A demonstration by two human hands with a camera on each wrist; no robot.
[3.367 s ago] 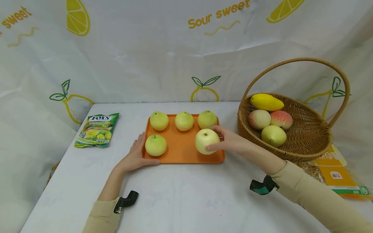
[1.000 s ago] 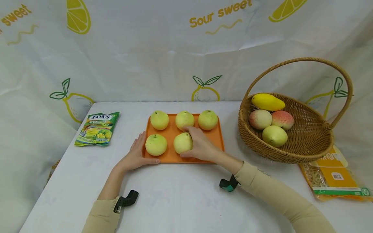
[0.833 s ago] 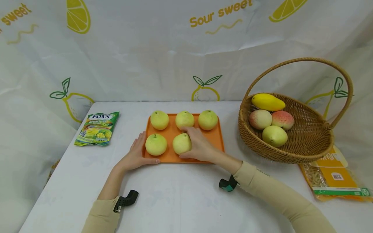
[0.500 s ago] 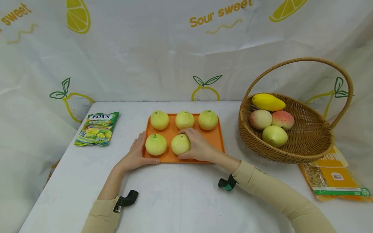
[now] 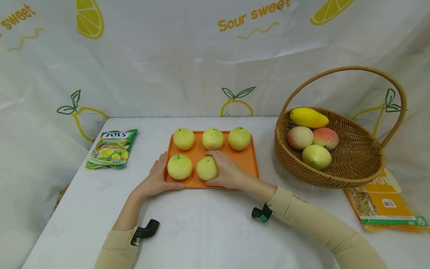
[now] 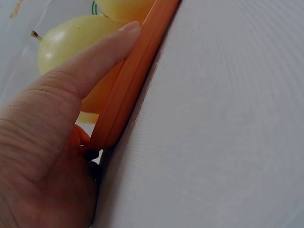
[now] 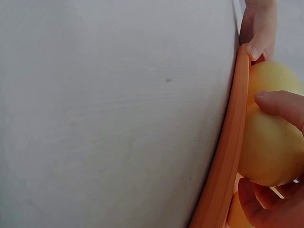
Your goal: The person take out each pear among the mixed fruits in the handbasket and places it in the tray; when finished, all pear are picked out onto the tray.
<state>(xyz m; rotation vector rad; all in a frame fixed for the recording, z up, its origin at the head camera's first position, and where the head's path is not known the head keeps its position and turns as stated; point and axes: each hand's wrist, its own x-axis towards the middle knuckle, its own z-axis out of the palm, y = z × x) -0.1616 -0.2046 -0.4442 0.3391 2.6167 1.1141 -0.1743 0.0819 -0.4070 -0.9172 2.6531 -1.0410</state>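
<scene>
My right hand (image 5: 230,172) grips a round yellow-green pear (image 5: 206,169) on the orange tray (image 5: 240,160), in the middle of its front row. In the right wrist view, the thumb and fingers lie round that pear (image 7: 270,147). My left hand (image 5: 158,177) rests at the tray's front left corner, fingers straight along the left side. In the left wrist view, its thumb (image 6: 95,61) lies straight against the tray's rim (image 6: 128,80). Another pear (image 5: 179,167) sits beside the left hand. Behind stand a left pear (image 5: 183,138), a middle pear (image 5: 212,139) and a right pear (image 5: 239,138).
At the right stands a wicker basket (image 5: 356,149) with a tall handle, holding a yellow mango (image 5: 309,117), two peaches (image 5: 325,138) and a yellow-green fruit (image 5: 316,157). A green candy bag (image 5: 112,149) lies left. An orange food packet (image 5: 386,203) lies partly under the basket.
My right hand has carried the pear leftward from the tray's right side to the front middle, then shifted it slightly further left and down. My left hand has stayed in place.
</scene>
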